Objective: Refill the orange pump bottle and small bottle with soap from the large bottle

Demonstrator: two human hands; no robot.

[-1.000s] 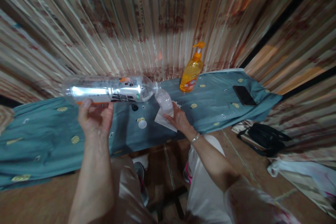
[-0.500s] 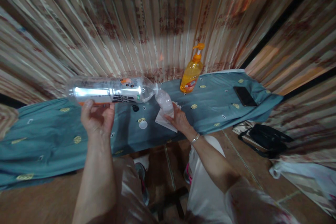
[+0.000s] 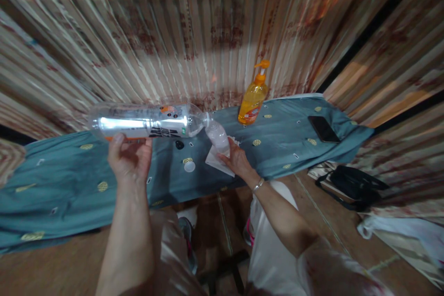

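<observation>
My left hand (image 3: 132,155) grips a large transparent plastic bottle (image 3: 142,122) from below. This bottle lies level in the air, its neck pointing right, with a white, orange and black label. In my right hand (image 3: 237,157) is a small transparent bottle (image 3: 218,136), tilted with its upper end at the big bottle's mouth. Their mouths appear to meet; whether liquid passes between them I cannot tell. A white paper sheet (image 3: 217,162) lies under the small bottle and my right fingers. Left of the paper, a round white cap (image 3: 189,166) rests on the cloth.
A yellow pump bottle (image 3: 253,99) stands at the back of the table with a teal cloth (image 3: 277,148). To its right lies a black phone (image 3: 323,129). A black bag (image 3: 357,185) sits lower right. Striped curtains (image 3: 208,32) hang close behind the table.
Both hands and both bottles keep nearly the same pose. The whole view has shifted very slightly.
</observation>
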